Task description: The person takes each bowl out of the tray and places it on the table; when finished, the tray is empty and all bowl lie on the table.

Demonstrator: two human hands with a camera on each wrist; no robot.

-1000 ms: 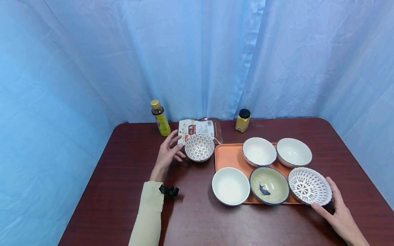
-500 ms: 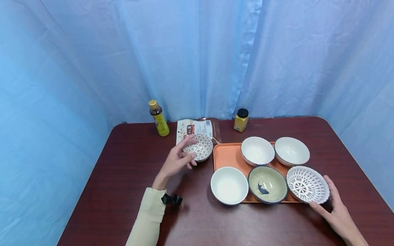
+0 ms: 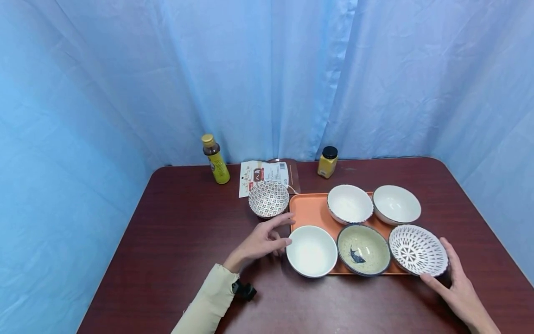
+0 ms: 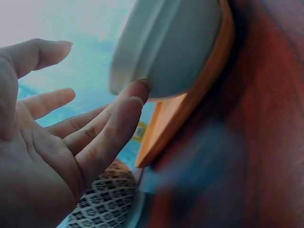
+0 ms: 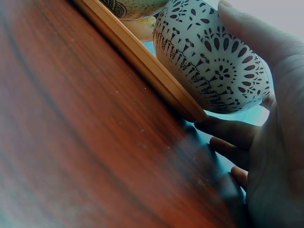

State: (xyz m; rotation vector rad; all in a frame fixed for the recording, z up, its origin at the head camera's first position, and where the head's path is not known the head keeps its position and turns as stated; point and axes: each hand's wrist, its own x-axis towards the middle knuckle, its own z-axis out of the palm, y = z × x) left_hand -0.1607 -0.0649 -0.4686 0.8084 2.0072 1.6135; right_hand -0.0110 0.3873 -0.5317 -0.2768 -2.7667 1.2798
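Observation:
In the head view my left hand (image 3: 264, 239) is at the left side of a plain white bowl (image 3: 312, 252), fingers spread and thumb by its rim. The left wrist view shows fingertips (image 4: 137, 90) right at the outer wall of that bowl (image 4: 166, 52). My right hand (image 3: 459, 287) holds the right side of a white bowl with a dark petal pattern (image 3: 418, 250), its thumb at the near rim. In the right wrist view the thumb (image 5: 251, 28) lies along this patterned bowl (image 5: 213, 61), with other fingers below it near the tray corner. The bowls sit on an orange tray (image 3: 308, 211).
A green-glazed fish bowl (image 3: 364, 250) stands between the two handled bowls. Two white bowls (image 3: 349, 204) are behind. Left of the tray is a small patterned bowl (image 3: 269, 199), before a food packet (image 3: 271, 171). A yellow-labelled bottle (image 3: 216, 160) and a black-lidded jar (image 3: 327, 162) stand farther back.
My left hand has moved right and toward me, from beside the small patterned bowl, past it, to the plain white bowl. The right hand has stayed at its bowl.

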